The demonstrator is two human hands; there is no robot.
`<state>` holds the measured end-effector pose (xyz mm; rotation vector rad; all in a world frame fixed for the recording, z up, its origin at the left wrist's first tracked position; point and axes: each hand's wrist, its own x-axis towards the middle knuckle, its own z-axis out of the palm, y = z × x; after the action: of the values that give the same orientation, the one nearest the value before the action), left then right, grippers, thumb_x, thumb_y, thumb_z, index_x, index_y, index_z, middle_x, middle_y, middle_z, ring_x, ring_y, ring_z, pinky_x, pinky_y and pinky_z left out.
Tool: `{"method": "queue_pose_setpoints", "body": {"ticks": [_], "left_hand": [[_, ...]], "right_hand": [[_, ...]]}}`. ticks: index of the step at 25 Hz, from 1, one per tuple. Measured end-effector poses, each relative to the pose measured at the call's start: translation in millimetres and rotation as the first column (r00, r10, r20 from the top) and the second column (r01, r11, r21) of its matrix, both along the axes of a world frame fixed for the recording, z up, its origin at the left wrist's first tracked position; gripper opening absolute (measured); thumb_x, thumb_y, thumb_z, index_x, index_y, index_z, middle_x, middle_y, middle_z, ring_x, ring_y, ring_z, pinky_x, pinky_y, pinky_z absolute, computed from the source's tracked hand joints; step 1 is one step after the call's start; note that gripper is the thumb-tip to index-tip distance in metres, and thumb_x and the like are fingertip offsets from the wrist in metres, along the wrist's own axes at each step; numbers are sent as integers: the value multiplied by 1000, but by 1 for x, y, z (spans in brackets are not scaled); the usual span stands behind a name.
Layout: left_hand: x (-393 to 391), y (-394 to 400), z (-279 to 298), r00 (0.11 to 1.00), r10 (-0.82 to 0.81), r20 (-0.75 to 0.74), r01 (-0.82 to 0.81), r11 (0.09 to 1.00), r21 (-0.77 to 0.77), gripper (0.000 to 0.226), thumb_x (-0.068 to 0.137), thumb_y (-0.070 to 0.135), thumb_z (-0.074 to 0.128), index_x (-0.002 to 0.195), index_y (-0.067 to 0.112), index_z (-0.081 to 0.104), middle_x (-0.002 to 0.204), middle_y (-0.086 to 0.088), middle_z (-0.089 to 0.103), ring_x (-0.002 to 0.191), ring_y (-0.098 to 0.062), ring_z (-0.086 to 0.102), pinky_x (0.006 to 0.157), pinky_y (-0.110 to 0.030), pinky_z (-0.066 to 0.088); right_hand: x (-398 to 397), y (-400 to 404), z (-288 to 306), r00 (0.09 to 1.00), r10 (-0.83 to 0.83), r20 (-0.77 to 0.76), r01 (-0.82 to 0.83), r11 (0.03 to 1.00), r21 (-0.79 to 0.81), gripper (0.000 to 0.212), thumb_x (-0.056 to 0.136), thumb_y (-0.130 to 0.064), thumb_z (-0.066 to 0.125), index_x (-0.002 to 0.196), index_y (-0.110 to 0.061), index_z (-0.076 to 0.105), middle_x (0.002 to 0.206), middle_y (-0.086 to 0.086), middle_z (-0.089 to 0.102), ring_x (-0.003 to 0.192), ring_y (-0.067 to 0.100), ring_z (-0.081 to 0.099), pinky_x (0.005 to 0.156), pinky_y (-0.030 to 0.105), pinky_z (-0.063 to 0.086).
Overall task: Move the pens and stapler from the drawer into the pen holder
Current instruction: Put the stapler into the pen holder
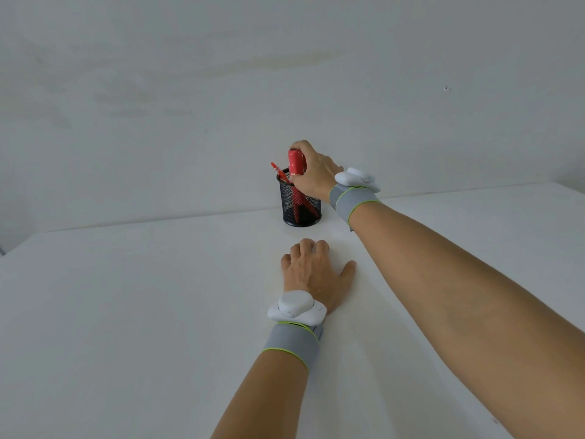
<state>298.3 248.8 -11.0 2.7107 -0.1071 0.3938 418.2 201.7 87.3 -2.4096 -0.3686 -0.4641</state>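
A black mesh pen holder [311, 213] stands on the white table near the far edge. A red pen [280, 173] leans out of its left side, and more red shows through the mesh. My right hand [311, 172] grips a red stapler [297, 162] upright over the holder's mouth, its lower end at the rim. My left hand [313, 270] rests palm down on the table in front of the holder, fingers curled, holding nothing. The drawer is out of view.
The white table [126, 312] spreads wide on both sides, its far edge running just behind the holder. A plain white wall [285, 74] rises beyond it. Both wrists wear grey bands with white devices.
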Motion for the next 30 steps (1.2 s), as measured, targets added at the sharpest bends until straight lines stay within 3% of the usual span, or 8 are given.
{"method": "queue_pose_setpoints", "body": {"ticks": [2, 5, 8, 13, 16, 19, 25, 30], "left_hand": [[1, 0, -1, 1000, 0, 5, 0, 1000, -2, 53, 81, 56, 44, 115, 14, 47, 124, -6, 48, 117, -28, 40, 100, -39, 28], [2, 0, -3, 1000, 4, 9, -4, 1000, -1, 54, 81, 56, 44, 115, 14, 48, 124, -6, 48, 117, -28, 40, 100, -39, 28], [3, 0, -4, 1000, 8, 12, -8, 1000, -6, 54, 80, 55, 45, 115, 14, 48, 124, -6, 49, 117, -27, 40, 100, -39, 28], [3, -1, -4, 1000, 12, 18, -12, 1000, -7, 54, 80, 55, 45, 115, 14, 48, 124, -6, 49, 117, -27, 41, 99, -39, 29], [2, 0, -3, 1000, 9, 13, -9, 1000, 4, 54, 81, 55, 46, 116, 14, 48, 124, -7, 49, 116, -27, 41, 100, -39, 29], [2, 0, -2, 1000, 8, 11, -8, 1000, -3, 53, 81, 54, 46, 116, 13, 48, 125, -7, 49, 116, -28, 41, 100, -39, 29], [-2, -2, 1, 1000, 7, 21, -7, 1000, -8, 51, 83, 50, 46, 116, 12, 48, 125, -8, 50, 117, -28, 41, 98, -39, 31], [-19, -3, 9, 971, -12, 241, 15, 1000, -10, 36, 86, 37, 49, 113, 14, 53, 119, -5, 58, 115, -26, 47, 96, -38, 33]], "right_hand": [[2, -1, 3, 999, 19, -27, -18, 1000, 8, 43, 81, -20, 59, 120, -24, 43, 107, 8, 63, 83, 27, 54, 61, 25, 33], [4, 1, 4, 999, -3, -49, -1, 997, -73, 31, 84, -25, 54, 114, -21, 51, 109, 10, 64, 93, 33, 59, 73, 32, 45], [5, 3, 0, 998, -22, -55, 16, 994, -106, 21, 86, -25, 51, 103, -16, 59, 105, 13, 66, 93, 35, 60, 71, 30, 42], [9, 4, -4, 997, -48, -61, 37, 984, -172, 31, 91, -30, 45, 109, -10, 60, 107, 16, 66, 96, 36, 60, 78, 35, 47], [7, 6, -15, 999, -41, 8, 41, 971, -236, 39, 95, -35, 38, 114, -5, 55, 115, 20, 56, 101, 38, 55, 80, 38, 44], [3, 3, -22, 976, -46, 215, 115, 940, -320, 39, 95, -34, 38, 121, -8, 49, 122, 18, 47, 108, 34, 48, 86, 43, 43], [-30, -15, -20, 909, -94, 407, 102, 995, 2, 33, 90, -20, 47, 120, -7, 49, 118, 17, 52, 105, 34, 49, 87, 43, 40], [-93, -54, -29, 905, -141, 401, 106, 988, 109, 37, 85, -10, 52, 121, -5, 49, 117, 18, 55, 105, 34, 52, 86, 45, 45]]}}
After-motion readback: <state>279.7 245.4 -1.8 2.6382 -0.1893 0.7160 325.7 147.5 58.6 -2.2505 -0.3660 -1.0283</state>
